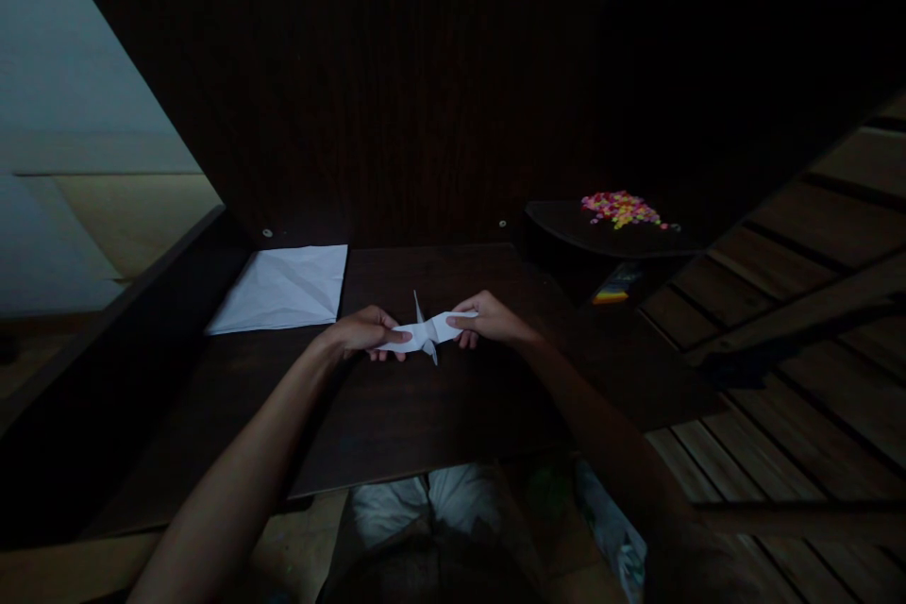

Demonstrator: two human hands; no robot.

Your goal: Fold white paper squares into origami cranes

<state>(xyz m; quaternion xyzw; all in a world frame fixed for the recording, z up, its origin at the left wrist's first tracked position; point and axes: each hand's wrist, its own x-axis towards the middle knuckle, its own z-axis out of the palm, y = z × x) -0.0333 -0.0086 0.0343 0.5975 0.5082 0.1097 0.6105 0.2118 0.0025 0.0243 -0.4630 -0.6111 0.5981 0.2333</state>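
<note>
Over on the right, small colourful pieces (617, 208) lie heaped on a dark shelf (556, 222); a pale wall (57, 57) stands at left.

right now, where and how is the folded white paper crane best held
The folded white paper crane is probably best pinched by its wings, from left and right, as the left hand and right hand do: the wings spread broad and flat sideways; its pointed ends look slender.

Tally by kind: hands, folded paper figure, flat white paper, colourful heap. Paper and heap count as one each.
Hands: 2 (left hand, right hand)
Folded paper figure: 1
Flat white paper: 1
Colourful heap: 1, pieces too small to count
Total: 5
</note>
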